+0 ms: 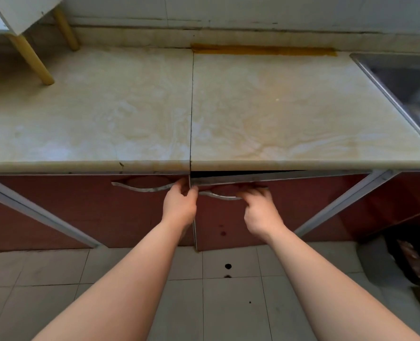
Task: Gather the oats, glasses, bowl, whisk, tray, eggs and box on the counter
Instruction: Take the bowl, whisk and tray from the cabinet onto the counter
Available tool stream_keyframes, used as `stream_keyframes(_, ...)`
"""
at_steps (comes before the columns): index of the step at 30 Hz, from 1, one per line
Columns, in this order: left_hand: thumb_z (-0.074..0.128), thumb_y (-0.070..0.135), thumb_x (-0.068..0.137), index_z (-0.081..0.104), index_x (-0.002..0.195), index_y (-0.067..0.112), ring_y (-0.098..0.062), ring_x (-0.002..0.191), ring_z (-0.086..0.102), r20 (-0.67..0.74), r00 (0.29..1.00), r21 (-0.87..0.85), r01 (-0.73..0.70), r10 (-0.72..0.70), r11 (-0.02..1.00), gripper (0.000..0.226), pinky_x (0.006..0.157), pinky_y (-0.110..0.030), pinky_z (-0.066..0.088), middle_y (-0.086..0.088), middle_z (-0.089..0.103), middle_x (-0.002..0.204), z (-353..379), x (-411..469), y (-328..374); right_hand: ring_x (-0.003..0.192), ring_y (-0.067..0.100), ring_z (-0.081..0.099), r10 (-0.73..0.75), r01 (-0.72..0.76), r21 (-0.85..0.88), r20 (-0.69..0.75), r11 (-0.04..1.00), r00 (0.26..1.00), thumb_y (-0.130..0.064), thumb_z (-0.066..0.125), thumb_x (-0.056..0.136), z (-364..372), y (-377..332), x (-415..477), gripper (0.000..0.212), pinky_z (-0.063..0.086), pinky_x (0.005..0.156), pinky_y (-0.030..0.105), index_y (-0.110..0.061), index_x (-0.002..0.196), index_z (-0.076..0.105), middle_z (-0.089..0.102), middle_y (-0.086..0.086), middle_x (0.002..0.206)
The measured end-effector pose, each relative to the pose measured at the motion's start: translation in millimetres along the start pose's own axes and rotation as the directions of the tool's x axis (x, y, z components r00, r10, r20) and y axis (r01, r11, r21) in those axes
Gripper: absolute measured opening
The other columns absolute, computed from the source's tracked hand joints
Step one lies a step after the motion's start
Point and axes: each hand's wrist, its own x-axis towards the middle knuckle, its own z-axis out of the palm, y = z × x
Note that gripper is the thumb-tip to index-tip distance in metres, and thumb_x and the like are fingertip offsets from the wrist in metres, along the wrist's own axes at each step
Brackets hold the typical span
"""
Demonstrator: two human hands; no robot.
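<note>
None of the oats, glasses, bowl, whisk, tray, eggs or box shows in the head view. A pale marble counter (130,114) spans the frame with nothing on it. Below it are two red cabinet doors. My left hand (179,203) curls its fingers around the right end of the left door's curved metal handle (140,187). My right hand (259,210) grips the right door's handle (218,196). The right door (290,210) is pulled open a crack, with a dark gap showing along its top edge.
A steel sink (405,87) is set into the counter at the far right. A white rack on yellow wooden legs (32,55) stands at the back left. A dark bag (410,259) lies on the tiled floor at the lower right.
</note>
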Motion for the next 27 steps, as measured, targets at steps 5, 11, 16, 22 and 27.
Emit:
stream_keyframes(5,0.049,0.028,0.099,0.049,0.140,0.014,-0.020,0.132,0.047,0.073,0.997,0.010,-0.014,0.013,1.000,0.043,0.096,-0.022,0.032,-0.005,0.051,0.143,2,-13,-8,0.139,0.021,0.023,-0.057,0.061,0.083,-0.059,0.995,0.997,0.007,0.033,0.088,7,14,-29,0.055,0.018,0.113,0.023,-0.016,0.133,0.055,0.051,-0.002,0.141)
stream_keyframes(11,0.053,0.028,0.097,0.066,0.114,0.017,-0.012,0.097,0.054,0.126,0.992,0.145,-0.043,0.025,0.988,0.024,0.080,-0.024,0.038,0.001,0.064,0.113,-5,-36,-18,0.138,0.015,0.026,-0.047,0.059,0.184,-0.069,0.981,0.997,0.001,0.034,0.095,7,24,-55,0.043,0.015,0.110,0.015,-0.014,0.126,0.060,0.056,-0.004,0.133)
stream_keyframes(16,0.059,0.031,0.094,0.070,0.100,0.014,-0.011,0.089,0.059,0.262,0.965,0.240,-0.088,0.023,0.967,0.021,0.071,-0.021,0.044,0.000,0.069,0.101,-11,-57,-30,0.139,0.012,0.027,-0.015,0.032,0.292,-0.059,0.956,0.998,-0.008,0.039,0.099,9,37,-84,0.033,0.014,0.107,0.013,-0.013,0.122,0.063,0.058,-0.003,0.129)
stream_keyframes(22,0.066,0.040,0.088,0.076,0.095,0.019,-0.014,0.092,0.066,0.449,0.888,0.234,-0.015,-0.095,0.972,0.024,0.083,-0.024,0.048,-0.002,0.074,0.097,-10,-89,-43,0.137,0.012,0.034,0.071,-0.029,0.391,-0.093,0.920,0.993,-0.016,0.046,0.098,10,52,-121,0.028,0.023,0.107,0.019,-0.016,0.119,0.064,0.052,-0.001,0.131)
stream_keyframes(27,0.072,0.041,0.082,0.079,0.088,0.018,-0.013,0.082,0.068,0.586,0.789,0.278,0.018,-0.185,0.960,0.025,0.084,-0.025,0.053,-0.001,0.076,0.087,7,-110,-46,0.110,0.008,0.046,0.147,-0.059,0.432,-0.174,0.900,0.974,-0.021,0.050,0.096,13,69,-148,0.018,0.029,0.087,0.014,-0.019,0.104,0.066,0.058,-0.005,0.111)
